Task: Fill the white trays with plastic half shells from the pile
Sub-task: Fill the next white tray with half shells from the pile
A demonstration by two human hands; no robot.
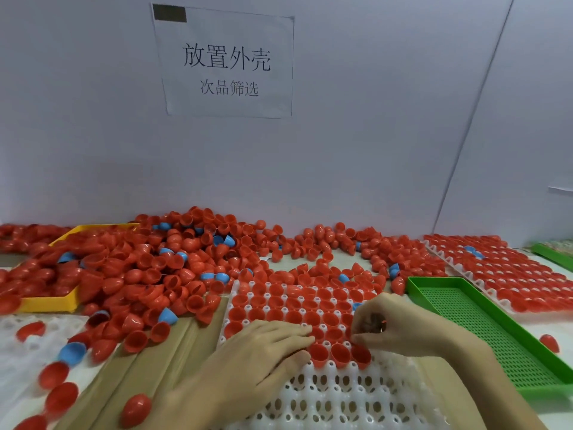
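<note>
A white tray (pixel 335 395) with round sockets lies in front of me; its far rows hold red half shells (pixel 310 301), its near rows are bare. My left hand (pixel 257 352) lies flat on the tray's left side, fingers straight and touching the nearest red shells. My right hand (pixel 390 325) hovers over the tray's right side with fingers curled, pinching a red shell (pixel 361 353) at the end of the nearest filled row. A big pile of red and a few blue shells (pixel 161 262) covers the table behind and to the left.
A yellow tray (pixel 49 302) sits under the pile at left. A green perforated tray (pixel 483 330) lies right of the white tray, with a filled white tray (pixel 511 274) beyond it. Another white tray (pixel 21 346) and loose red shells lie at near left. A wall with a paper sign stands behind.
</note>
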